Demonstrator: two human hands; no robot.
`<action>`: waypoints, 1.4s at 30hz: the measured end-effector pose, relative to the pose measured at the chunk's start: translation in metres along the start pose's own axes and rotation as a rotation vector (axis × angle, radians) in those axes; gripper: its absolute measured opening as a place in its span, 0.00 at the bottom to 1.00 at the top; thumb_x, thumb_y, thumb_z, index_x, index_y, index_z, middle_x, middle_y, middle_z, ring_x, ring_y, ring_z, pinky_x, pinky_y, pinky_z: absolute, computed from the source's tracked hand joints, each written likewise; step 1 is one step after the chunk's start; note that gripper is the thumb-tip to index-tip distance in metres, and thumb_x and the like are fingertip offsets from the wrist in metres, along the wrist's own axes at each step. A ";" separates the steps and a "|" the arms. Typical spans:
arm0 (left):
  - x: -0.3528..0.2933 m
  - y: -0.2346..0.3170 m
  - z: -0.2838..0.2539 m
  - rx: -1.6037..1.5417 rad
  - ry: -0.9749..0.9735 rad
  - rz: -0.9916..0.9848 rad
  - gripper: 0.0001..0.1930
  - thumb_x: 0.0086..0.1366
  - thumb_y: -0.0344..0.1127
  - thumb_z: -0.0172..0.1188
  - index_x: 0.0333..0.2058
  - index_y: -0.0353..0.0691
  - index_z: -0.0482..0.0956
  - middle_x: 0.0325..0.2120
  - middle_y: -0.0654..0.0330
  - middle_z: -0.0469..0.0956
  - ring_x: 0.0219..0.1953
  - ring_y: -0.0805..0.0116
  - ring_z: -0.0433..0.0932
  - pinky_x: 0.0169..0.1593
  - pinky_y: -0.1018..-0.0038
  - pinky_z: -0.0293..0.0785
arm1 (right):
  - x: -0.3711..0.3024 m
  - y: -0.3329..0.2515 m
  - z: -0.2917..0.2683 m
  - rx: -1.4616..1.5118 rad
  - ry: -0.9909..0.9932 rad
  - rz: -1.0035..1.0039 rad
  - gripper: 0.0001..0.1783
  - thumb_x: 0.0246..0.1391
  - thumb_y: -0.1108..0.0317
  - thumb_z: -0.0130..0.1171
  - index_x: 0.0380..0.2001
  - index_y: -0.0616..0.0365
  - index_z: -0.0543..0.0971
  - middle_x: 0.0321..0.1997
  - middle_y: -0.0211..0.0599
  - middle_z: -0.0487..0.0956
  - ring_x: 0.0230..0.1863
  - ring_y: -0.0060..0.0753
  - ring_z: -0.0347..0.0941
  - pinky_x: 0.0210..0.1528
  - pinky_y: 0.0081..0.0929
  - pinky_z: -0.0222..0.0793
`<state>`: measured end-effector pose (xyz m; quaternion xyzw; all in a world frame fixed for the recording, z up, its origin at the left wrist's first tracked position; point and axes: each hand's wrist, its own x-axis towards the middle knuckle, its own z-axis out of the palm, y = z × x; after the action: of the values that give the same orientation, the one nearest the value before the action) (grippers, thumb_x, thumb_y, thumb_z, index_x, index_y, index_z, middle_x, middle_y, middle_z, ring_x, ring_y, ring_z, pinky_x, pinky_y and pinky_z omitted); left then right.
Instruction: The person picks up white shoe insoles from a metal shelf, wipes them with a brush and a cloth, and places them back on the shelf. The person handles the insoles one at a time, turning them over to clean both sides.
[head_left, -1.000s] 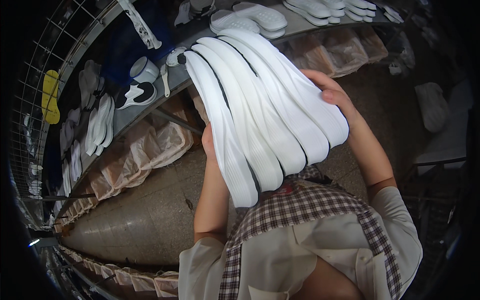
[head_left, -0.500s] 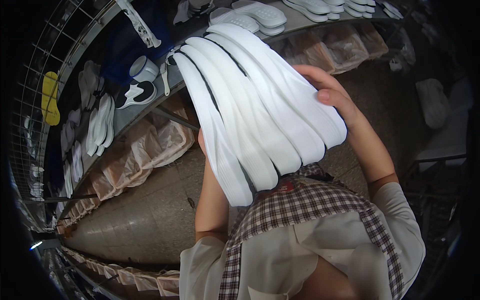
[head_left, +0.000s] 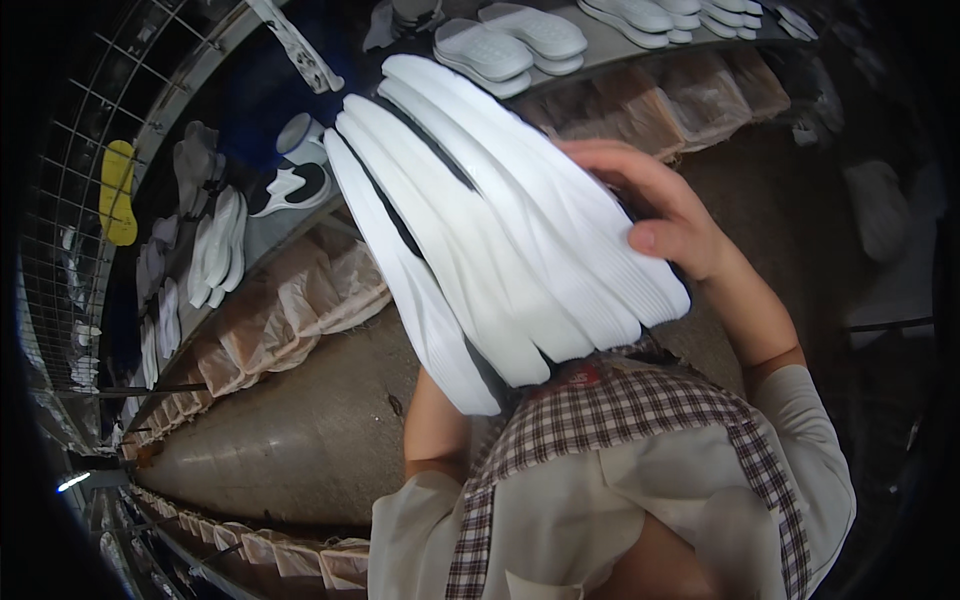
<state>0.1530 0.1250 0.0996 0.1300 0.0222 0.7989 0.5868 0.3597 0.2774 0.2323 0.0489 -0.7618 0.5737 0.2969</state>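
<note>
Several white shoe soles [head_left: 500, 230] stand side by side in a fanned stack before my chest, their ribbed sidewalls facing up. Thin dark gaps show between some of them. On the right end of the stack is my right hand [head_left: 672, 215], its fingers curled over the far side and its thumb against the outermost sole. My left forearm rises to the stack's left side, but the soles hide the left hand and its fingers.
A bench along the left and far side bears paired white soles [head_left: 480, 58], a black-and-white sole [head_left: 290, 188] and a white cup [head_left: 300, 138]. Plastic-lined bins [head_left: 290, 290] hang below its edge. A yellow insole [head_left: 118, 192] is on the wire grid [head_left: 75, 150] at left.
The stack of soles has shifted slightly left and tilted, and its far end has fanned differently. My right hand has moved a little lower along the right end, its thumb still against the outer sole.
</note>
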 end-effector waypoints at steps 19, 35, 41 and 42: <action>-0.006 0.011 -0.027 0.025 -0.258 0.022 0.24 0.68 0.36 0.42 0.57 0.25 0.62 0.53 0.42 0.70 0.53 0.50 0.73 0.56 0.58 0.71 | -0.016 0.007 0.001 0.165 0.029 0.373 0.49 0.42 0.54 0.65 0.64 0.64 0.55 0.64 0.48 0.61 0.66 0.40 0.56 0.66 0.36 0.51; -0.005 0.006 0.040 0.235 0.087 -0.042 0.24 0.64 0.42 0.50 0.53 0.29 0.68 0.46 0.47 0.75 0.45 0.55 0.77 0.49 0.63 0.75 | -0.005 0.022 -0.014 0.128 0.025 0.584 0.51 0.40 0.59 0.72 0.60 0.72 0.55 0.55 0.54 0.68 0.58 0.42 0.65 0.59 0.33 0.64; 0.009 0.014 0.088 0.608 0.574 -0.145 0.26 0.60 0.45 0.55 0.52 0.33 0.70 0.43 0.51 0.77 0.41 0.57 0.78 0.45 0.65 0.76 | -0.014 0.038 -0.005 0.099 0.064 0.645 0.55 0.38 0.59 0.73 0.62 0.73 0.52 0.58 0.55 0.66 0.60 0.44 0.64 0.60 0.33 0.62; 0.012 0.012 0.091 0.647 0.536 -0.167 0.26 0.59 0.46 0.56 0.52 0.34 0.70 0.43 0.52 0.77 0.41 0.58 0.78 0.45 0.64 0.75 | -0.015 0.043 -0.005 0.094 0.065 0.677 0.56 0.37 0.59 0.73 0.62 0.73 0.51 0.58 0.55 0.65 0.60 0.45 0.64 0.60 0.33 0.62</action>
<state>0.1594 0.1222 0.1919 0.0927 0.4338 0.7059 0.5521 0.3567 0.2926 0.1892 -0.2112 -0.6977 0.6754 0.1112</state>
